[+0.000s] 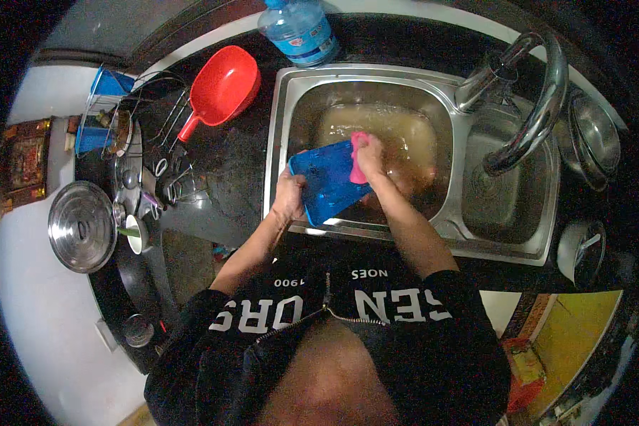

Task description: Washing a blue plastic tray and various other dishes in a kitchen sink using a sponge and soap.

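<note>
My left hand (291, 193) grips one end of a blue rectangular plastic tray or shallow container (327, 178), which is tilted above the left sink basin (304, 114). At the other end, my right hand (371, 155) holds a pink cloth (359, 160) pressed against the blue plastic. The blue surface looks wet and shiny. Below it the basin holds cloudy brownish water (394, 128), with a pale rounded shape under the surface that I cannot identify.
A chrome faucet (556, 80) arches over the smaller right basin (492, 197). Behind the sink stands a large blue water bottle (303, 37). A red plastic scoop (226, 85) leans left, near a wire rack (106, 114). Metal bowls (594, 138) sit right; a pot lid (82, 226) lies far left.
</note>
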Demonstrator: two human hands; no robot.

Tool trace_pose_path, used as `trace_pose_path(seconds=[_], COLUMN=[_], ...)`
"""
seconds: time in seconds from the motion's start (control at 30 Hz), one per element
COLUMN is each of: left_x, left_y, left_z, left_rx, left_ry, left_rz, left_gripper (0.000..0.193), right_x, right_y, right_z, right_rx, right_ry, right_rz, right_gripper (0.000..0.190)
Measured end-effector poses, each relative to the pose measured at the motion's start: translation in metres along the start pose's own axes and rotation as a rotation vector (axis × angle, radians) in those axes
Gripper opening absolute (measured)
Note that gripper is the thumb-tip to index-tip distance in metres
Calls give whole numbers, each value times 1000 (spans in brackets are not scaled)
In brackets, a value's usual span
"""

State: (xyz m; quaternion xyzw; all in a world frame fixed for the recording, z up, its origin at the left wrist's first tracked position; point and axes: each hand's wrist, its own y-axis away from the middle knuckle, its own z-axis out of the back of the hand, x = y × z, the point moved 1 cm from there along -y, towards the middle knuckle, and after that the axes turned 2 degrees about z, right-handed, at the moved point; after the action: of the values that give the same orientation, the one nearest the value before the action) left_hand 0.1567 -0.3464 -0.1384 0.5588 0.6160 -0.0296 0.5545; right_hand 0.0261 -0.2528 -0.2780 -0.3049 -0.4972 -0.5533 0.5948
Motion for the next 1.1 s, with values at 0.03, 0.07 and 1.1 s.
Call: trace_pose_path(seconds=[0.03, 0.07, 1.1], left_x=[4, 7, -1], left_y=[-1, -1, -35], left_z=[-7, -12, 6], left_rx=[-9, -18, -47], left_ry=[-73, -147, -333], left_rz=[-32, -65, -99], left_gripper=[55, 52, 41], right_x=[2, 6, 68], right_y=[6, 15, 77], right_z=[-1, -4, -9], right_rx=[99, 43, 233], right_ry=[-54, 93, 130], right_rz=[80, 188, 499], right_gripper=[19, 14, 32])
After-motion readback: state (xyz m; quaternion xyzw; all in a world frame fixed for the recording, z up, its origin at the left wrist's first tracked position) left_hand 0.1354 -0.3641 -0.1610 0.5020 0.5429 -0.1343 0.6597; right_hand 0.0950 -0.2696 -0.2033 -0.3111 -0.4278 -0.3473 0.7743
